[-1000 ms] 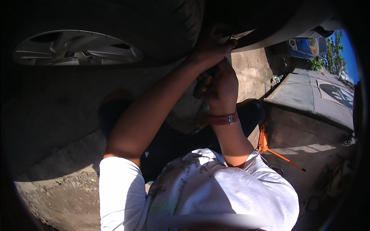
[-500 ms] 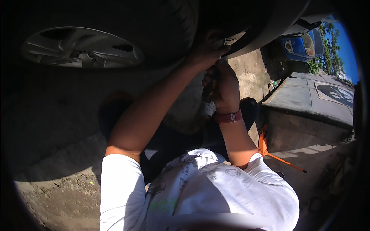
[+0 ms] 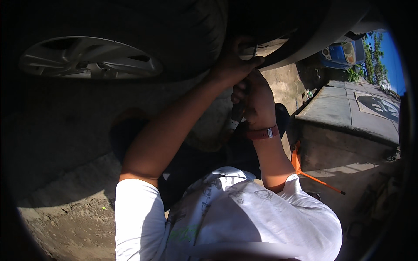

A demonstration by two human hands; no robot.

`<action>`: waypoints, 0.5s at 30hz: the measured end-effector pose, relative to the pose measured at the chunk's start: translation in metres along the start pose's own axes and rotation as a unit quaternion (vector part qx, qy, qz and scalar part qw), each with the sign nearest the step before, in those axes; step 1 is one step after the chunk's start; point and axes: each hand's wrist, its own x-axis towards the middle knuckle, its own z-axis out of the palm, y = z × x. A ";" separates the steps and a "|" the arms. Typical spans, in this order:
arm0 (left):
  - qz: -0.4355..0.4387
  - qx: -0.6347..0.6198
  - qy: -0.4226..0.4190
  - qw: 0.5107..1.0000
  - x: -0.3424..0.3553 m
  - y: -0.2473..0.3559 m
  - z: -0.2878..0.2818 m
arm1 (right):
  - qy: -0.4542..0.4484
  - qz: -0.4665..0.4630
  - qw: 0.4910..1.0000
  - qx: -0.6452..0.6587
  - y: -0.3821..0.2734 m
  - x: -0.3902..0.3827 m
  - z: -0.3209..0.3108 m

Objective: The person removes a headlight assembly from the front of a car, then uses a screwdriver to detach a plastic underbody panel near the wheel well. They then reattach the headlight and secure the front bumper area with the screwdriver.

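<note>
My left hand reaches up between the black tyre and the car's bumper edge, fingers bent at a thin strip in shadow; what they hold is too dark to make out. Just below it my right hand, with a red watch on the wrist, is wrapped round a dark hand tool whose upper end is hidden by both hands. The silver alloy wheel is at the upper left.
An orange floor jack with a long handle stands at my right beside a raised concrete slab. A blue vehicle and trees are beyond. My bent legs are beneath my arms on the shaded concrete ground.
My right hand and tool have shifted slightly right. My left hand has dipped a little, still at the bumper edge. The view has shifted slightly.
</note>
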 end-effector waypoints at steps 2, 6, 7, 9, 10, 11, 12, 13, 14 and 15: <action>-0.013 -0.054 -0.010 0.998 -0.001 0.000 0.002 | -0.052 0.032 0.998 0.022 -0.015 0.000 -0.018; 0.030 -0.173 -0.022 0.984 -0.002 -0.002 0.005 | -0.033 0.004 0.999 -0.017 -0.013 -0.002 -0.027; 0.029 -0.175 -0.023 0.984 -0.003 -0.002 0.005 | 0.003 -0.013 0.999 -0.043 -0.004 -0.002 -0.022; 0.030 -0.056 0.002 0.998 -0.003 0.000 0.004 | 0.044 -0.046 0.998 -0.012 0.016 0.002 -0.006; 0.032 0.004 0.014 0.999 -0.002 0.001 0.003 | 0.041 -0.068 0.997 0.006 0.023 0.004 0.002; 0.038 0.008 0.015 0.999 -0.001 0.003 0.001 | 0.067 -0.077 0.995 -0.005 0.027 0.006 0.010; 0.044 0.012 0.015 0.999 0.000 0.005 0.000 | 0.072 -0.093 0.993 -0.013 0.030 0.006 0.016; 0.050 0.015 0.016 0.999 0.000 0.007 -0.001 | 0.074 -0.111 0.991 -0.023 0.031 0.006 0.023; 0.065 0.060 0.024 0.996 0.001 0.008 -0.001 | 0.100 -0.119 0.986 -0.055 0.031 0.006 0.029; 0.078 0.104 0.032 0.991 0.001 0.009 -0.001 | 0.124 -0.127 0.980 -0.088 0.031 0.005 0.034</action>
